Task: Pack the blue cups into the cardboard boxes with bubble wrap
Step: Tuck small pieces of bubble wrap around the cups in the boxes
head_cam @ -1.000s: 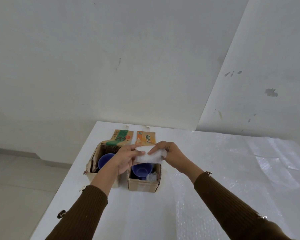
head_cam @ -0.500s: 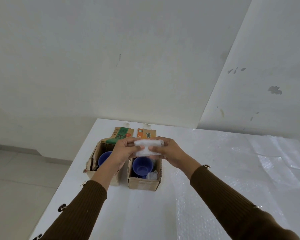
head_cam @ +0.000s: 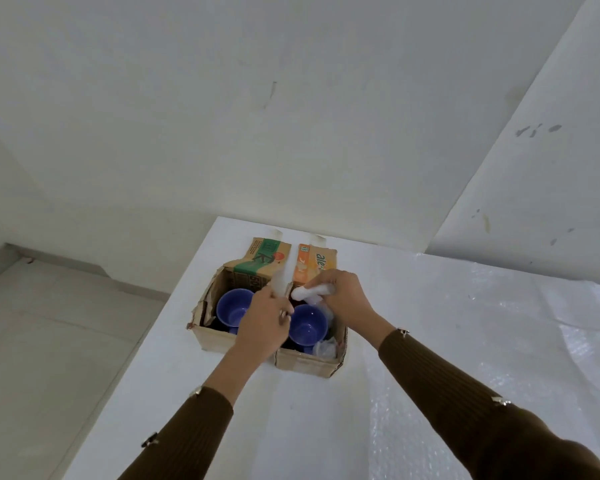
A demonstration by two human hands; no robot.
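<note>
Two small open cardboard boxes stand side by side on the white table: the left box and the right box. Each holds an upright blue cup, the left cup and the right cup. My right hand grips a folded wad of bubble wrap at the far edge of the right box, just above the cup's rim. My left hand lies over the wall between the two boxes, fingers touching the wad's left end. More crumpled wrap sits in the right box's near corner.
Both boxes' printed back flaps, the green flap and the orange flap, stand open toward the wall. A large sheet of bubble wrap covers the table to the right. The table's left edge drops to the floor beside the boxes.
Both hands have come down with the wad of bubble wrap from above the boxes into the far side of the right box. The head camera has moved closer and tilted.
</note>
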